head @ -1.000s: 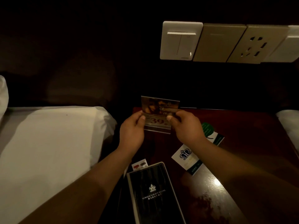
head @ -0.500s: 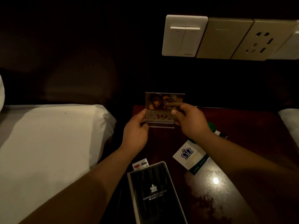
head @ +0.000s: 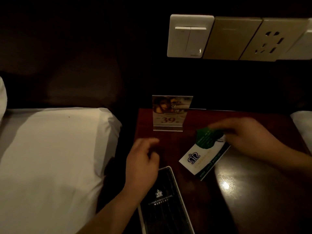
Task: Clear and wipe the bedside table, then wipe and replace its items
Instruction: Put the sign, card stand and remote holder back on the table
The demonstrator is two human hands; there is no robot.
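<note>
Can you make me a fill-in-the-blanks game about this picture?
1. The clear sign stand on the bedside table shows the number ____.
2. The right hand touches the white and ____ card.
3. The folder near the left hand is coloured ____.
Missing words: 39; green; black.

Reddish-brown table (head: 253, 208), white-and-green card (head: 200, 159), black folder (head: 165, 213), white logo (head: 158, 194), seemingly red-numbered sign (head: 170, 114)
</note>
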